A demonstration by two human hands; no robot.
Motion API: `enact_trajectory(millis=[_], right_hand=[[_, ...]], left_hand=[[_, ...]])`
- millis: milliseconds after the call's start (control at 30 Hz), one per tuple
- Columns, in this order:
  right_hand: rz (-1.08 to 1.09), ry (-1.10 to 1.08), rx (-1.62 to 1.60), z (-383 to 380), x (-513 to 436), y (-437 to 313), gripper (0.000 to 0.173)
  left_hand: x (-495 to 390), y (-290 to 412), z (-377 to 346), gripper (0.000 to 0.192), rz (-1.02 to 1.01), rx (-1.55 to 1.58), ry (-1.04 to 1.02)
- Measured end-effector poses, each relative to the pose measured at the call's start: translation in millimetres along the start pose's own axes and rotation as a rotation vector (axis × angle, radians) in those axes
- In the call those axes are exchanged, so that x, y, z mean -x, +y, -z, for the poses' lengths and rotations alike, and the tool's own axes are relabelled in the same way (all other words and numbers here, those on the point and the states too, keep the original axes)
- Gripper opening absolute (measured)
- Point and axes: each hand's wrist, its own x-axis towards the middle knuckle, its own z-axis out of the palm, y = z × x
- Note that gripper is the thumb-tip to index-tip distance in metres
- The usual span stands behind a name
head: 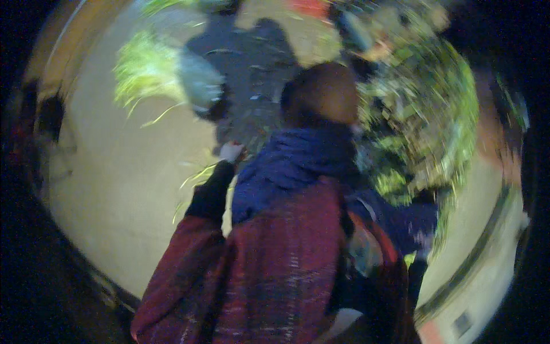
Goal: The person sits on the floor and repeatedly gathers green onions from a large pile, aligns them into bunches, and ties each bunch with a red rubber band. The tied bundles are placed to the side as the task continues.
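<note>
My left hand (232, 151), at the end of a black cuff and maroon sleeve, is beside a dark, blurred area on the pale floor (120, 180). Thin yellow-green strands (200, 176) lie near that wrist. My right hand (423, 243) is a blurred patch at the lower right, beside dark blue cloth and a small light green piece (410, 259). What either hand holds is too blurred to tell. Blue cloth (296, 150) and a rounded brown form (322, 92) fill the middle. Beyond my left hand is a leafy green bundle (146, 69) against a light blue rounded thing (201, 81).
A large heap of green leaves and stalks (421, 107) spreads over the right side. A red thing (309, 7) shows at the top edge. Part of another person seems visible near the top right, though blur hides the details. A dark curved band (472, 258) crosses the floor at the lower right.
</note>
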Motion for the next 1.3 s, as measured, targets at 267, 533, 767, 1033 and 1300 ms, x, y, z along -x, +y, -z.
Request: enact_trajectory(millis=[267, 533, 767, 1033, 1300], right_hand=[[0.019, 0.197, -0.019, -39, 83, 6, 0.043], [-0.054, 0.151, 0.077, -106, 166, -40, 0.041], [-0.088, 0.091, 0.119, -130, 209, -30, 0.039], [0.039, 0.055, 0.202, -127, 201, -77, 0.037], [0.254, -0.021, 0.229, -123, 196, -174, 0.036]], left_hand=[[-66, -18, 38, 0.034, -0.343, 0.042, -0.069], [120, 290, 159, 0.032, -0.754, 0.504, -0.137], [192, 404, 117, 0.050, -1.548, -0.320, 0.333], [223, 445, 58, 0.050, -1.331, -0.665, 0.457], [200, 474, 70, 0.034, -1.407, -0.956, 0.338]])
